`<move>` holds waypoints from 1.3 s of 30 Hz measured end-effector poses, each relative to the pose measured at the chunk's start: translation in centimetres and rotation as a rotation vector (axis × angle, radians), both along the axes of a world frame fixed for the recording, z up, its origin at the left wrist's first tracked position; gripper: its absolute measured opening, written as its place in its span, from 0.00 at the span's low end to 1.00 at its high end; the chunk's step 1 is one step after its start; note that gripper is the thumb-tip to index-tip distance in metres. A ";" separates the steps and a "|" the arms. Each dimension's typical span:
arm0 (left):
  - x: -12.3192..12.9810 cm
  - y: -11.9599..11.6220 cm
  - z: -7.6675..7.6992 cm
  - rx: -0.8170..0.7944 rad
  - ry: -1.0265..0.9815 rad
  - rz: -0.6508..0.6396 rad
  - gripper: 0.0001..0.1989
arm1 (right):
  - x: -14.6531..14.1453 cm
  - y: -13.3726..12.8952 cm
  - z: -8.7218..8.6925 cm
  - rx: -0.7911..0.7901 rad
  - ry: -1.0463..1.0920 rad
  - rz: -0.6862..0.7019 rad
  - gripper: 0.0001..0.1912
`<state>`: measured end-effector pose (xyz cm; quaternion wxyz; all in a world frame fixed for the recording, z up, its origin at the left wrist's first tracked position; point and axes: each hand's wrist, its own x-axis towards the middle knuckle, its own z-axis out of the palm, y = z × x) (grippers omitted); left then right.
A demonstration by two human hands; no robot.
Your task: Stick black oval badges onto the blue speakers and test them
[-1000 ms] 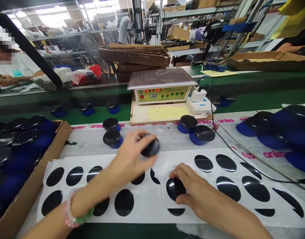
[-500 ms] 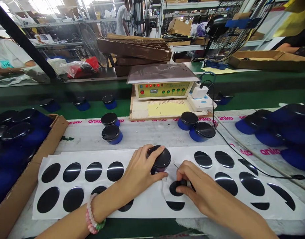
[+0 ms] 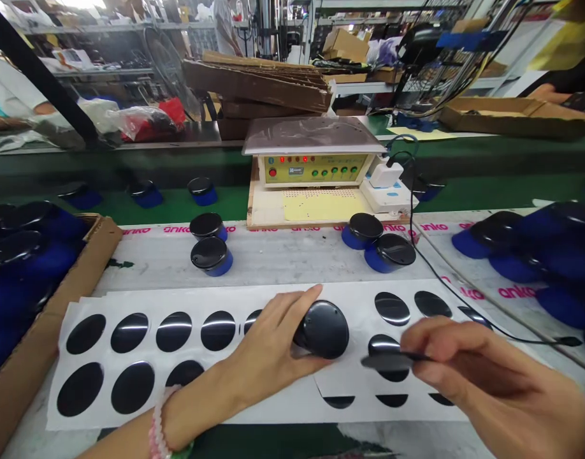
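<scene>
My left hand [image 3: 278,338] is wrapped round a small round black-topped device [image 3: 325,329], tilted so that its top faces me. In my right hand [image 3: 478,363], thumb and fingers pinch the edge of a thin black round sticker [image 3: 387,361], seen almost edge-on and slightly blurred. A gap separates the sticker from the device. Beneath both hands lies a white backing sheet [image 3: 354,299] carrying rows of glossy black round stickers [image 3: 218,331]. Part of the sheet is hidden by my left forearm.
Several blue devices with black tops [image 3: 211,256] stand beyond the sheet. A cardboard box [image 3: 89,268] of them is at left, and more are piled at right [image 3: 560,255]. Behind stands a control box [image 3: 316,169]; a black cable [image 3: 464,303] crosses the right side.
My right hand has lifted the black sticker off the sheet and moved right and nearer to me. The device in my left hand has shifted right and tilted toward me.
</scene>
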<state>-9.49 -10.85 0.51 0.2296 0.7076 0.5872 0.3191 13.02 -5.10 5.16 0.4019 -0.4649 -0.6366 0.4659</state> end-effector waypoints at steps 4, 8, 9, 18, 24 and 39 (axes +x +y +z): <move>0.4 0.0 -0.4 -0.029 -0.054 -0.008 0.33 | -2.8 0.9 -0.7 -0.068 0.082 0.057 0.11; 0.3 0.2 -0.6 0.014 -0.039 -0.024 0.32 | -4.1 1.4 -3.0 -0.285 0.172 0.076 0.17; 0.3 0.2 -0.6 0.019 -0.034 -0.027 0.32 | -4.3 1.4 -3.5 -0.338 0.202 0.090 0.18; 0.2 0.0 -0.5 0.032 -0.038 -0.027 0.32 | -4.6 0.4 -5.1 -0.414 0.309 0.172 0.12; 0.2 0.1 -0.7 0.028 -0.037 -0.028 0.32 | -4.7 0.5 -5.2 -0.361 0.274 0.190 0.10; 0.2 0.1 -0.7 0.052 -0.008 -0.026 0.31 | -5.3 0.1 -4.8 -0.070 0.102 0.127 0.11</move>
